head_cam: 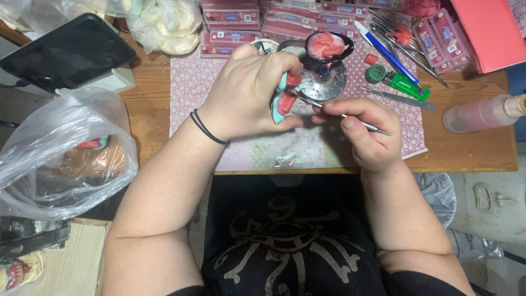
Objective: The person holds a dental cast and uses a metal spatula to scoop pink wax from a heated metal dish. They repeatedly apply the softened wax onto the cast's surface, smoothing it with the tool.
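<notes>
Wooden table (pixel 471 148), floral mat (pixel 192 87); left hand (pixel 246 93) grips teal mould (pixel 282 104), right hand (pixel 367 131) pinches metal tool (pixel 350 117).

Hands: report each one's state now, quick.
Left hand: closed around a teal-and-red dental model.
Right hand: closed, pinching a thin metal instrument.

Pinks, reds and teal over a brown wooden bench (pixel 471 148).

At the centre, a pale pink floral-patterned mat (pixel 307 148) covers the bench; the left hand (pixel 246 93) holds a teal and red moulded piece (pixel 285 101), with a black band (pixel 207 129) on its wrist. At 12 o'clock sits a dark spoon of pink wax (pixel 327 46) over a shiny silver round stand (pixel 324 81), behind them pink-and-red flat boxes (pixel 285 22). At 1 o'clock lie a bright green lighter (pixel 405 86) and a blue pen (pixel 383 49). At 9 o'clock is a clear plastic bag (pixel 60 153), at 10 o'clock a black phone (pixel 66 49).
</notes>
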